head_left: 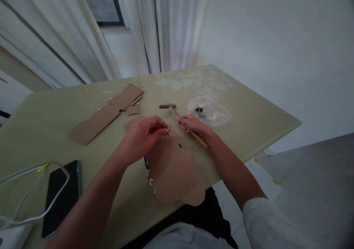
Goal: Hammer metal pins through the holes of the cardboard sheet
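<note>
My right hand (195,126) grips the wooden handle of a small hammer (172,109); its metal head rests on the table just beyond my fingers. My left hand (145,134) is curled, fingertips pinched together over the top edge of a torn brown cardboard piece (174,169); whether they hold something small, I cannot tell. That cardboard lies at the near table edge and covers a blue-rimmed object (145,163), mostly hidden.
A long cardboard strip (106,114) with small scraps lies at the left middle. A clear plastic bag (210,111) with small dark pieces sits behind the hammer. A black phone (62,197) and white cables (27,193) lie near left. Curtains hang behind the table (262,112).
</note>
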`<act>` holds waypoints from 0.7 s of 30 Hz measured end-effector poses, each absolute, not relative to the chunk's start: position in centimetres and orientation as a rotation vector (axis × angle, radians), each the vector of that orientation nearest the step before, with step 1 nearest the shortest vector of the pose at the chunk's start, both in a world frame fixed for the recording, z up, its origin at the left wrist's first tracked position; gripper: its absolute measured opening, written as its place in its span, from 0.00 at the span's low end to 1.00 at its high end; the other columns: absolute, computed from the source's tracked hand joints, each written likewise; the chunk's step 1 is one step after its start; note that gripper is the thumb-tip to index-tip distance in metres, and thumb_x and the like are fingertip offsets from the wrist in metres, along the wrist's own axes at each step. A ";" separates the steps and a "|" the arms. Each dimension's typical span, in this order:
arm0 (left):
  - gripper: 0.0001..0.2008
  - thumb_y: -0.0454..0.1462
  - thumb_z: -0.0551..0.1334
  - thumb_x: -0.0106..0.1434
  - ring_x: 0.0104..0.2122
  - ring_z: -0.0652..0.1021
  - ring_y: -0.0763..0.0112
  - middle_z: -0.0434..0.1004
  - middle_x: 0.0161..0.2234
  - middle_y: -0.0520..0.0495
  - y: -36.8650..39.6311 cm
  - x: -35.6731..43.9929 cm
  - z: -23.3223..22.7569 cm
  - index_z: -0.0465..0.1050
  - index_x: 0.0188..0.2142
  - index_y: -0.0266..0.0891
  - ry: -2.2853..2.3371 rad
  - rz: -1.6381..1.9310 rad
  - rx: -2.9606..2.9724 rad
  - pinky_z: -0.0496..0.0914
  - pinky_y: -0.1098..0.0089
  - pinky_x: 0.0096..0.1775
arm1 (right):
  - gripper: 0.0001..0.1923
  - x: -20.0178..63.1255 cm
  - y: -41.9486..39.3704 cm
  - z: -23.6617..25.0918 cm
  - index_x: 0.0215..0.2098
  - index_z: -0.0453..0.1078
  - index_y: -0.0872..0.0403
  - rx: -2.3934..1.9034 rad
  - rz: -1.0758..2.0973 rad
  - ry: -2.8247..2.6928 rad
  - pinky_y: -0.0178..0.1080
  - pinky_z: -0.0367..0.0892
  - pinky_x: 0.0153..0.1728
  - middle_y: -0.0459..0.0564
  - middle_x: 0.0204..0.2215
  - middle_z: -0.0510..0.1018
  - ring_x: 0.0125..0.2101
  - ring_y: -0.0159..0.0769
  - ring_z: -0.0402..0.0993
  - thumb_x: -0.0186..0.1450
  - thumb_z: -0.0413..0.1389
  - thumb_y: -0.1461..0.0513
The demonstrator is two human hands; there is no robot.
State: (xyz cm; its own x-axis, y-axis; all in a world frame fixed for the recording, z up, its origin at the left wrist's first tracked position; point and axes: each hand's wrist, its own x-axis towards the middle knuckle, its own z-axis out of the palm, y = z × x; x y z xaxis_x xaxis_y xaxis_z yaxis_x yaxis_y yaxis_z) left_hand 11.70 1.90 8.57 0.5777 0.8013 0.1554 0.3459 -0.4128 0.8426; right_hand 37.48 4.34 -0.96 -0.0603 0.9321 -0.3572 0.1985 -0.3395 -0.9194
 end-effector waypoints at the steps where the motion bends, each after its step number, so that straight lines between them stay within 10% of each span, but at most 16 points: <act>1: 0.10 0.46 0.68 0.67 0.32 0.84 0.62 0.87 0.33 0.46 1.9 11.7 8.6 0.81 0.37 0.43 0.913 0.712 1.999 0.78 0.64 0.37 | 0.19 37.5 4.3 -1.0 0.31 0.71 0.53 -1.568 1.453 -1.256 0.30 0.59 0.17 0.42 0.18 0.71 0.15 0.26 0.63 0.78 0.59 0.52; 21: 0.09 0.44 0.68 0.68 0.32 0.85 0.63 0.88 0.33 0.47 2.1 11.1 8.5 0.81 0.38 0.43 0.903 0.678 1.966 0.76 0.67 0.35 | 0.17 36.9 4.1 0.1 0.29 0.67 0.51 -1.429 1.317 -1.313 0.30 0.57 0.18 0.38 0.17 0.68 0.15 0.25 0.61 0.72 0.63 0.54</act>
State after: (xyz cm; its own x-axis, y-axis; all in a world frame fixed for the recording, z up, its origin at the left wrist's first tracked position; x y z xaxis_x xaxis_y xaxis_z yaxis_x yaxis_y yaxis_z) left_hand 11.12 2.06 8.52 0.5927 0.7964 0.1202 0.3377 -0.3812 0.8606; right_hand 36.92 4.05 0.13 -0.0689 0.9810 -0.1813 0.1780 -0.1668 -0.9698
